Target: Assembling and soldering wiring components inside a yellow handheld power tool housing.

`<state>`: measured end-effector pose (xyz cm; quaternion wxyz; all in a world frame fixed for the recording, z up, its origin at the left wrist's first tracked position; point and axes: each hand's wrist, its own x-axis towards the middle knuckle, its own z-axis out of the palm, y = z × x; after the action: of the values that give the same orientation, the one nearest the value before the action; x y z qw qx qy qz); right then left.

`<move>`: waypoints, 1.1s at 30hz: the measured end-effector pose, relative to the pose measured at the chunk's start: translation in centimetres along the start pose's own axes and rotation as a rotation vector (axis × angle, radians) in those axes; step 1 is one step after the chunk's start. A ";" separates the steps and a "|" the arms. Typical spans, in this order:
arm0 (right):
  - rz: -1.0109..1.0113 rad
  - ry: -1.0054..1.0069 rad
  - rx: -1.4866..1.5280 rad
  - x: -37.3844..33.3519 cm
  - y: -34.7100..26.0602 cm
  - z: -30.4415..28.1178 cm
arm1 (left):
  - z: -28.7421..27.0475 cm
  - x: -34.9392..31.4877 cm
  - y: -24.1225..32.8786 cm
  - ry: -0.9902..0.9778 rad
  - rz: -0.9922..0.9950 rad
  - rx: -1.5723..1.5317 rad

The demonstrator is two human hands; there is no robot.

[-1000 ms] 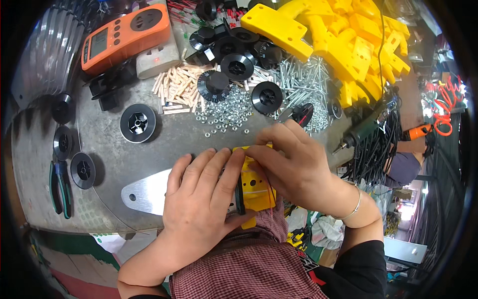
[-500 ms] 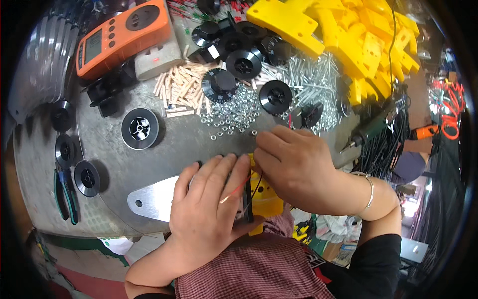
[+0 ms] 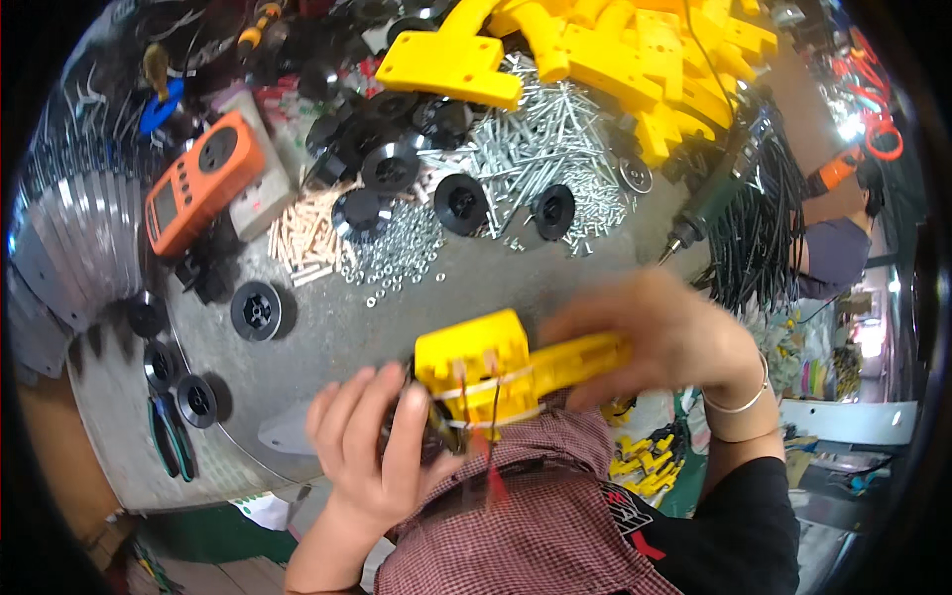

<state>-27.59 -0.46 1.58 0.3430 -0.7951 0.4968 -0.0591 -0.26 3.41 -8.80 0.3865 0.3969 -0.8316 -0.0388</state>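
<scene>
Orange meter (image 3: 201, 184), upper left on bench; small grey screen.

An assembly workshop: metal workbench (image 3: 555, 268) bearing loose screws (image 3: 535, 149), black wheels (image 3: 461, 203), yellow plastic housings (image 3: 635, 50), pliers (image 3: 164, 441) and 1 orange multimeter (image 3: 203, 183).

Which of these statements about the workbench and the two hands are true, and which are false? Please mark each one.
1. Both hands hold the yellow plastic part. True: the left hand grips its left end and the right hand its right end.
2. The yellow plastic part lies flat on the metal table. False: it is lifted off the table.
3. The orange meter lies at the left of the table. True.
4. The pliers are in the right hand. False: they lie at the table's left edge.
5. The pile of screws lies beside the black wheels. True.
</scene>
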 end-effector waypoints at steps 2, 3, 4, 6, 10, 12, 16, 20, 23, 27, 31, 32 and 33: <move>-0.089 -0.027 -0.104 -1.5 -1.0 0.8 | -1.1 0.1 0.5 -0.068 0.061 0.038; -0.103 -0.024 -0.236 -2.0 -2.1 0.7 | -2.2 0.9 1.0 -0.105 0.038 -0.007; -0.114 -0.021 -0.366 -2.4 -3.3 0.5 | -3.3 1.7 1.7 -0.145 0.013 -0.050; -0.202 0.063 -0.471 -3.4 -5.2 0.8 | -5.5 3.4 3.2 -0.242 0.045 -0.012; -0.332 0.224 -0.558 -4.1 -4.9 2.3 | -7.6 4.5 4.7 -0.434 -0.102 -0.147; -0.344 0.236 -0.513 -4.3 -4.1 2.9 | -7.4 4.4 4.8 -0.491 -0.183 -0.237; -0.319 0.264 -0.480 -4.6 -3.1 4.1 | -5.6 4.5 4.5 -0.389 -0.045 -0.135; -0.306 0.276 -0.465 -4.5 -3.1 3.9 | -5.6 4.7 4.7 -0.367 -0.082 -0.136; -0.307 0.118 -0.276 -4.1 -2.7 2.1 | -5.3 4.4 3.3 -0.367 -0.043 -0.228; -0.565 -0.277 0.730 0.7 2.5 0.4 | -4.9 4.1 3.6 -0.293 -0.006 -0.293; -0.101 -0.534 0.964 4.5 3.8 4.7 | -4.1 3.5 3.4 -0.218 0.055 -0.281; -0.080 -0.568 0.907 5.1 3.3 5.5 | -4.3 3.4 3.4 -0.215 0.056 -0.280; -0.080 -0.569 0.903 5.4 3.7 6.1 | -4.5 3.5 3.6 -0.235 0.058 -0.273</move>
<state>-25.01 -3.00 -6.64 0.7695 -0.5713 0.2786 -0.0622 -0.78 4.55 -2.19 0.3381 0.3095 -0.8690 -0.1864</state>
